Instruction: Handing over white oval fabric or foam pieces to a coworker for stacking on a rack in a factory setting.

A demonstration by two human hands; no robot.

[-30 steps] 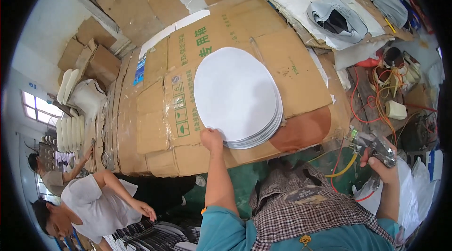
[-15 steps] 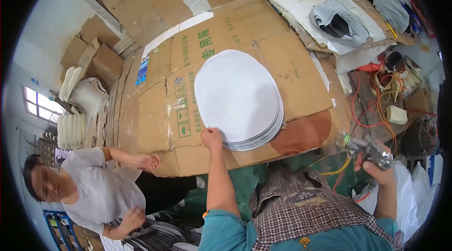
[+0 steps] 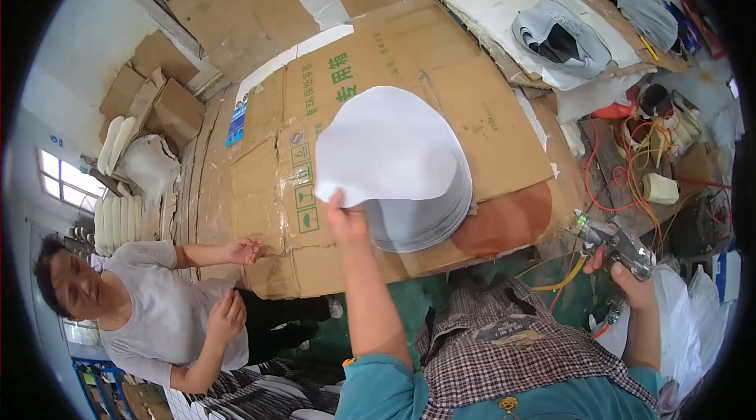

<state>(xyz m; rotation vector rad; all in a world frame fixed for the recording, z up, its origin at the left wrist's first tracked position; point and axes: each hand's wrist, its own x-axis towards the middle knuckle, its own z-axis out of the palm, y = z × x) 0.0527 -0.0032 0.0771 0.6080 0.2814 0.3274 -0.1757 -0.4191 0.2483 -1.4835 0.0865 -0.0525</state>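
Observation:
My left hand (image 3: 345, 217) pinches the near-left edge of the top white sheet (image 3: 386, 144), a thin rounded piece whose near side is lifted and bent upward. Beneath it lies a stack of similar rounded sheets (image 3: 417, 224), their layered edges showing at the near and right sides. Over at the right, apart from the stack, my right hand (image 3: 626, 274) grips a metal spray gun (image 3: 618, 245) with a green ring near its front. A yellow hose (image 3: 563, 280) runs close by the gun.
Flattened cardboard (image 3: 252, 239) covers the table, with a reddish-brown patch (image 3: 508, 223) at its near right. A co-worker (image 3: 165, 302) stands at the left edge. Tangled orange hoses (image 3: 630, 183) hang at the right. A grey folded fabric piece (image 3: 563, 42) rests at the back right.
My left hand has moved up and slightly left, raising the near edge of the top sheet off the stack. The spray gun stays at the right, shifted only slightly.

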